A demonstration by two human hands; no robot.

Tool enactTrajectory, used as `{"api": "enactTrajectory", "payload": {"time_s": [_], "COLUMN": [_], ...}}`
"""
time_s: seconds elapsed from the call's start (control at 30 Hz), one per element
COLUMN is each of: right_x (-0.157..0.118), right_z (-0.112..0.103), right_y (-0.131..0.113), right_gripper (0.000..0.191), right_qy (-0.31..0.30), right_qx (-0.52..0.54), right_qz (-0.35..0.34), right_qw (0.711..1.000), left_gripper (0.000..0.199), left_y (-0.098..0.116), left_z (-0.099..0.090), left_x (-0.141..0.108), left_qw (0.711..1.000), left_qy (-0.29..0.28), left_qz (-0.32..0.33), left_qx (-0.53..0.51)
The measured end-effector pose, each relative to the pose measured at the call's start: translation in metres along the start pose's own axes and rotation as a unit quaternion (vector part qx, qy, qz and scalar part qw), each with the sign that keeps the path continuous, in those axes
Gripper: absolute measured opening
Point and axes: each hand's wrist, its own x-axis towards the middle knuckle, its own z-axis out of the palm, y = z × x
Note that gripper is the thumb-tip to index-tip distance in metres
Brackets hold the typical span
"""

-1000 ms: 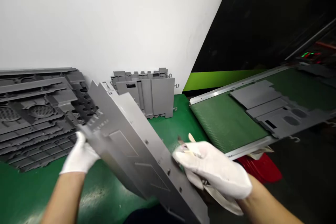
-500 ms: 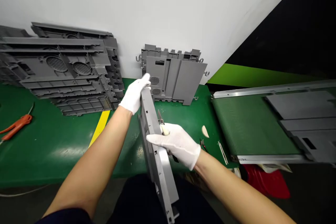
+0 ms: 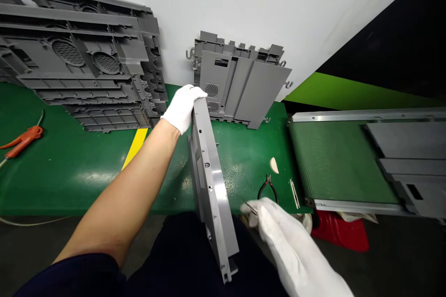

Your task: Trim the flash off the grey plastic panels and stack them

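My gloved left hand (image 3: 183,107) grips the upper end of a grey plastic panel (image 3: 213,167). The panel stands on edge, its narrow side with small slots facing up, its lower end over my lap. To its right, apart from it, my gloved right hand (image 3: 278,234) is closed around a small knife (image 3: 251,209). Only the knife's thin pointed metal blade shows; fingers cover the handle. Black-handled nippers (image 3: 268,186) lie on the green table (image 3: 104,178) just beyond this hand, near white tweezers (image 3: 294,193) and a pale half-round piece (image 3: 274,165).
Several ribbed grey panels (image 3: 87,62) stand stacked at left. More grey panels (image 3: 240,86) lean against the white wall (image 3: 265,0), with metal hooks at their sides. An orange air gun (image 3: 24,141) lies far left. On the right, a green conveyor (image 3: 334,162) carries another grey panel (image 3: 414,167).
My right hand has left the panel's side and moved down and right, toward me, with the knife. My left hand still grips the panel's top end. The view has shifted slightly.
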Motion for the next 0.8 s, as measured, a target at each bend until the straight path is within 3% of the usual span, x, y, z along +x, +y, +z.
{"api": "enactTrajectory", "payload": {"time_s": [0.07,0.1,0.27,0.47,0.6,0.8], "right_x": [-0.007,-0.007,0.009,0.016,0.016,0.02], "right_z": [-0.003,-0.004,-0.005,-0.004,-0.007,-0.013], "right_y": [0.001,-0.001,-0.013,-0.017,-0.023,-0.026], "right_gripper": [0.03,0.028,0.041,0.043,0.038,0.035], "right_qy": [0.047,0.038,-0.075,-0.031,-0.033,-0.046], "right_qx": [-0.057,-0.077,-0.17,-0.303,-0.378,-0.388], "right_qz": [-0.021,-0.036,-0.133,-0.22,-0.252,-0.291], "right_qw": [0.997,0.996,0.974,0.927,0.89,0.873], "left_gripper": [0.023,0.023,0.026,0.028,0.028,0.025], "left_y": [-0.001,-0.002,-0.001,0.0,-0.004,-0.009], "left_z": [0.0,0.0,-0.002,-0.004,-0.006,-0.01], "left_x": [0.0,0.0,-0.001,-0.002,-0.001,0.001], "left_qw": [1.0,1.0,0.999,0.997,0.999,1.0], "left_qy": [-0.003,-0.004,-0.006,-0.012,-0.001,0.014], "left_qz": [-0.005,-0.005,-0.007,-0.012,-0.005,-0.019], "left_qx": [0.01,0.017,0.049,0.069,0.037,0.012]}}
